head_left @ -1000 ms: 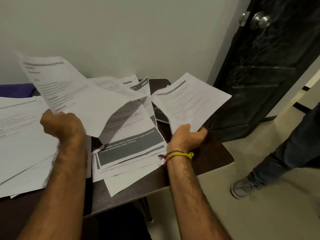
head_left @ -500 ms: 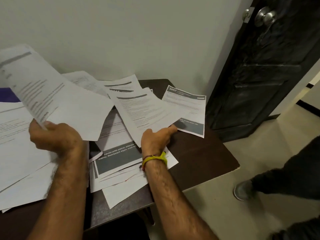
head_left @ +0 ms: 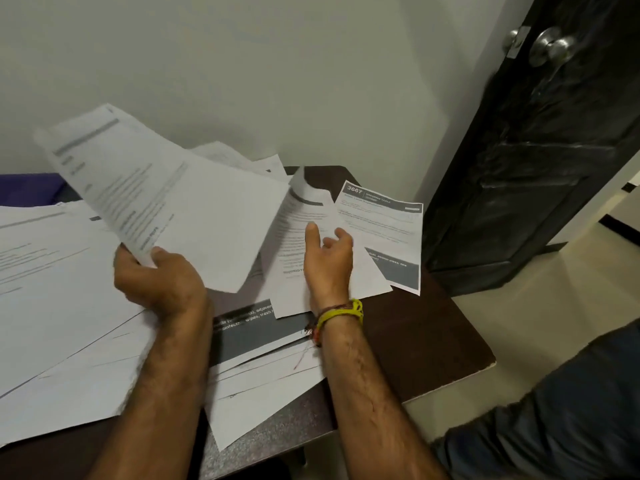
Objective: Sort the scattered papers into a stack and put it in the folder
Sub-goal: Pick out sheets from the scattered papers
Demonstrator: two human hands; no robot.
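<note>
A plain pale wall [head_left: 277,64] stands behind a dark brown table [head_left: 426,337] with a rounded right corner. At right, a black wooden door [head_left: 540,150] with 1 round metal knob [head_left: 550,46] stands beside the table's far right corner. Pale cream floor [head_left: 519,327] runs beneath, with a dark baseboard strip [head_left: 620,228] at far right.

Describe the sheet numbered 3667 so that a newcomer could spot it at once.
Start at the black door; the dark table stands just left of it. On the table's far right lies the 3667 sheet, beside the right hand. Only it shows dark bands top and bottom.
</note>
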